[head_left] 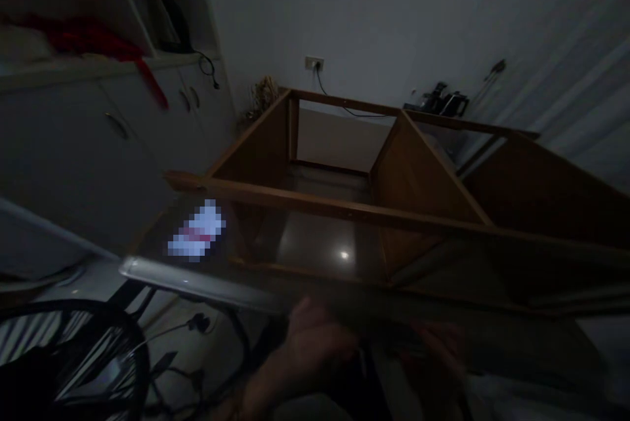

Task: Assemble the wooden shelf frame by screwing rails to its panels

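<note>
My left hand (317, 336) is low in the middle of the head view, at the near edge of a dark glossy table (315, 244). Its fingers look curled together, but blur and darkness hide what is in them. To the right, my right hand (443, 349) is dim and smeared, its fingers bent round something dark with reddish parts that I cannot make out. Just beyond both hands, a brown wooden frame (335, 203) with upright dividers lies on the table, mirrored in its shiny top.
A lit phone (197, 231), its screen pixelated, lies on the table's left end. Below it are a black fan (142, 368) and tangled cables with plugs (199, 322). White cabinets (63, 145) line the left. A socket (314, 63) with a cord is on the back wall.
</note>
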A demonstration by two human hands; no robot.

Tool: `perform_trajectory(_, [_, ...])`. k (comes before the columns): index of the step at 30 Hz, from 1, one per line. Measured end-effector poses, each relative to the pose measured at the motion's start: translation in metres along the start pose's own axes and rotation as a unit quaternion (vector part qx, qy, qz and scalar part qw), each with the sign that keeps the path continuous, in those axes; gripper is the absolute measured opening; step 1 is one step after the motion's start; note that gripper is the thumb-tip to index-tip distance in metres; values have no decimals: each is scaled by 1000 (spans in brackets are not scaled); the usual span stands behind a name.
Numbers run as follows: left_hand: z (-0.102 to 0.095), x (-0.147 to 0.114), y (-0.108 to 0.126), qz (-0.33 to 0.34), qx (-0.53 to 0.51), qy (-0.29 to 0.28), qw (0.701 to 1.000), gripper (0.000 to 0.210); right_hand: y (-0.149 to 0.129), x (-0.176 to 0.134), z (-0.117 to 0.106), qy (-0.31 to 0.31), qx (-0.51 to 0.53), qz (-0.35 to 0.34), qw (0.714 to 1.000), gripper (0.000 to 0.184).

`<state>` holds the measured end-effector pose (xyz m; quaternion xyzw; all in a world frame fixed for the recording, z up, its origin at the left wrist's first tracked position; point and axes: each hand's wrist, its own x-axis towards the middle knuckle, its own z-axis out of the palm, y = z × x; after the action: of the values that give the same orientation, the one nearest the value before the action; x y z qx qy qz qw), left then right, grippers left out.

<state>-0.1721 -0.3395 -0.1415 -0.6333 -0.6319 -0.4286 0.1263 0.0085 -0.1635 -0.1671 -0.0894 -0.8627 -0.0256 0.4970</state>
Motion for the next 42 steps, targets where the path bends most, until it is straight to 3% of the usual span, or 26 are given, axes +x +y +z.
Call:
perform_trajectory(3, [35,23,29,18,-98,26,995,42,-27,1,-10,-23,62,-15,998,19])
perform_trajectory(7, [51,43,47,-9,-194,-72,978,40,-37,-11,-27,-21,47,65,997,24])
perform_trajectory(11, [48,45,48,-105,-276,-164,941,30,-32,-23,-38,-16,20,77,997,33])
perform_trajectory(16, [45,50,37,-119,-340,-167,918,24,-28,-10,-34,-31,39,56,997,27])
perform_trajectory(19, [39,58,33,-156,-386,-205,886,22,-35,8,-32,-34,116,62,991,18])
perform_trajectory(23, [28,68,28,-217,-437,-254,835,23,-49,27,-35,-102,240,112,959,10])
perform_trajectory(26, [24,72,19,-227,-392,-290,843,16,-51,33,-38,-152,259,98,949,16])
perform_trajectory(28, [24,76,10,-230,-336,-267,873,14,-44,30,-39,-164,242,95,952,21])
perform_trajectory(31, [28,89,-6,-233,-264,-148,924,29,-28,20,-35,-157,164,111,968,25])
perform_trajectory(33, [33,103,-15,-215,-200,-61,954,51,-18,14,-30,-147,124,126,973,25])
perform_trajectory(35, [36,122,-20,-155,-149,-2,977,85,-11,10,-24,-144,109,123,976,22])
perform_trajectory(38, [38,154,-21,-28,-180,58,982,117,-9,10,-16,-163,87,109,977,21])
perform_trajectory(42, [41,192,-20,88,-231,63,967,111,-11,14,-10,-187,89,111,972,23])
